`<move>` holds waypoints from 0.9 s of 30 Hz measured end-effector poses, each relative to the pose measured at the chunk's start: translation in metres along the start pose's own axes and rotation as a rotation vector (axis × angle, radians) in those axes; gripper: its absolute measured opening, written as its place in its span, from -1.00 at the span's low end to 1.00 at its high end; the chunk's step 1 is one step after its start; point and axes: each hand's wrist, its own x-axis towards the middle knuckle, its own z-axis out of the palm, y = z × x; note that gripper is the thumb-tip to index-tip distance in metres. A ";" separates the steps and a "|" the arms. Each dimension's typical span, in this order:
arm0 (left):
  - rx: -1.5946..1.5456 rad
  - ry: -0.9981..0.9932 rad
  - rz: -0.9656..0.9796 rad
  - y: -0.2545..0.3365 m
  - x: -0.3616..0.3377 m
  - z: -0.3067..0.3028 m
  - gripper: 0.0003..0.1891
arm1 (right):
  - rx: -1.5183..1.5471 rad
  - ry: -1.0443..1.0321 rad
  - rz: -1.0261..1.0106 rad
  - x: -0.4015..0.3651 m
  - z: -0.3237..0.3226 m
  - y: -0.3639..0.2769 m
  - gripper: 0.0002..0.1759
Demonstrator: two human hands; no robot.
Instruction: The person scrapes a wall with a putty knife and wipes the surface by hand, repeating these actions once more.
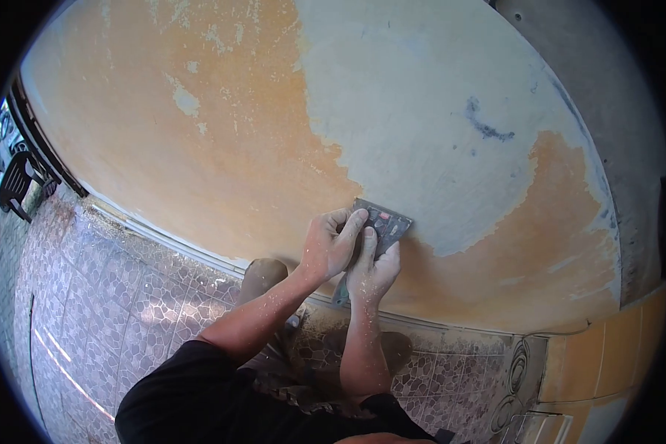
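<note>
Scraper: flat, grey metal blade, roughly four-sided, with small red and pale marks on its face; lies against the wall just right of frame centre, at the border of paint and bare patch; a greenish handle end pokes out below the hands
Left hand: dusted white; fingers bent over the blade's upper left corner, pressing on it
Right hand: just as dusty; clenched round the handle, fingertips reaching up onto the blade; touches the left hand
Wall: matt and chalky; orange paint covers the left half and a band at lower right, flecked with small pale chips
Bare patch: pale grey-white, smooth, with a ragged, wavy edge; fills the upper right; a dark blue smear sits at its right side
Skirting: thin pale strip along the wall's foot, running from left to lower right, dusty
Floor: tiles in a pebble-like pattern, brown and grey, powdered with scrapings near the wall
Shoes: dull brown, dust-coated; one touches the skirting, the other is behind the right forearm
Chair: dark, slatted, far left edge, well apart from the hands
Room: orange paint lies open left of and below the blade; floor is open to the left; orange tiles close in at lower right
</note>
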 end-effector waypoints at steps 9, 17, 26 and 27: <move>0.012 -0.025 0.071 0.001 0.001 -0.001 -0.65 | -0.067 0.027 -0.119 0.007 0.003 0.014 -0.74; 0.026 0.029 0.088 0.004 0.002 0.003 -0.63 | -0.066 0.023 -0.139 0.007 0.002 0.013 -0.72; 0.012 0.015 0.078 0.004 0.002 0.003 -0.63 | -0.081 0.019 -0.127 0.004 0.000 0.013 -0.74; 0.086 -0.017 0.020 -0.001 0.004 -0.002 -0.63 | -0.064 0.046 -0.190 0.003 0.003 0.017 -0.74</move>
